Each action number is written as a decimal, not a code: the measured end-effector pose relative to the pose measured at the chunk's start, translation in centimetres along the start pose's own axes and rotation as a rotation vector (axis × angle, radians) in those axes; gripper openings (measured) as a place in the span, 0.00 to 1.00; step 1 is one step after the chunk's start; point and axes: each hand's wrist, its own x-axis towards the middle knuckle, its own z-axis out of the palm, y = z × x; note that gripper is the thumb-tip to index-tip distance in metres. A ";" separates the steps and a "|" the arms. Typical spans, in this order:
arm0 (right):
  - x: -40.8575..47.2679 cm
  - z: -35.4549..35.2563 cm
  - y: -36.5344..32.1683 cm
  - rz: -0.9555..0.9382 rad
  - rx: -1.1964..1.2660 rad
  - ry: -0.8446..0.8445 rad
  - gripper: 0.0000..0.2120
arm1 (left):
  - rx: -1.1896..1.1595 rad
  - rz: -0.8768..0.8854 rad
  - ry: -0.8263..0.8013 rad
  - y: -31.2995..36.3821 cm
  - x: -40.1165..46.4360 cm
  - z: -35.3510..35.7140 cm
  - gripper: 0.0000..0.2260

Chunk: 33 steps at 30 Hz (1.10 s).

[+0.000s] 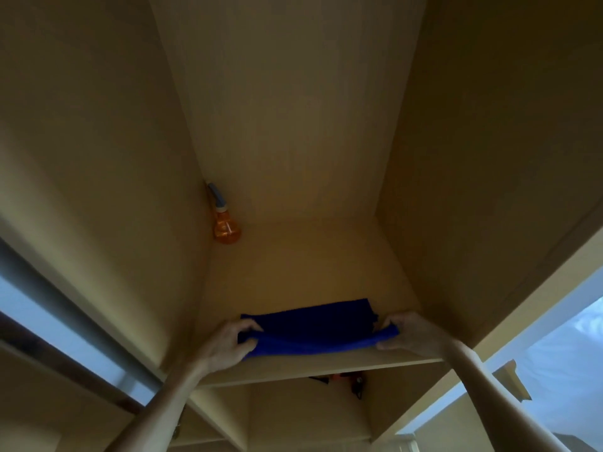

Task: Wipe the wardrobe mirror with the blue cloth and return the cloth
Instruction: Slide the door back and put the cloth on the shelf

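A folded blue cloth (313, 327) lies near the front edge of a wooden shelf (326, 365) inside the wardrobe. My left hand (228, 340) grips the cloth's left end, fingers curled over it. My right hand (406, 331) pinches the right end, which is lifted a little off the shelf. The cloth's front edge sags between the two hands. The mirror surface shows as a pale strip at the far left (49, 324), on the sliding door.
An orange spray bottle (225, 223) with a blue nozzle stands in the shelf's back left corner. Wardrobe walls (98, 190) close in on both sides. Dark and orange items (346, 380) sit on the lower shelf. A bright room opening (554, 353) lies at right.
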 end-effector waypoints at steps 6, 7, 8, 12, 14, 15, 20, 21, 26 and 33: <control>-2.1 -1.0 -1.0 -0.027 0.297 -0.128 0.12 | -0.541 -0.100 -0.046 0.8 -0.7 -1.4 0.15; -1.9 -1.3 -1.1 -0.038 0.354 -0.135 0.13 | -0.560 -0.125 -0.057 0.5 -0.3 -1.8 0.19; -1.5 -1.5 -1.3 -0.040 0.390 -0.126 0.14 | -0.583 -0.163 -0.059 0.3 0.1 -2.1 0.22; 1.6 -1.3 -1.1 0.017 0.392 0.001 0.13 | -0.523 -0.272 -0.030 -0.7 2.3 -2.5 0.15; 3.5 -0.6 -0.6 0.090 0.364 0.075 0.07 | -0.344 -0.254 0.019 -0.9 3.4 -1.9 0.10; 4.4 -0.1 -0.2 0.127 0.359 0.103 0.04 | -0.259 -0.232 0.060 -1.0 4.0 -1.5 0.08; 5.5 2.5 -1.0 0.125 -0.026 0.434 0.10 | 0.079 -0.095 0.384 -0.8 4.7 0.4 0.07; 5.3 3.5 -1.3 0.067 -0.104 0.521 0.15 | 0.163 -0.028 0.446 -0.4 4.3 1.1 0.09; 5.1 9.4 -2.1 -0.206 -0.440 0.573 0.37 | 0.369 0.132 0.356 1.1 2.2 6.0 0.25; 5.9 12.5 0.5 -0.091 -0.682 0.426 0.30 | 0.693 0.033 0.215 -1.8 2.2 9.4 0.29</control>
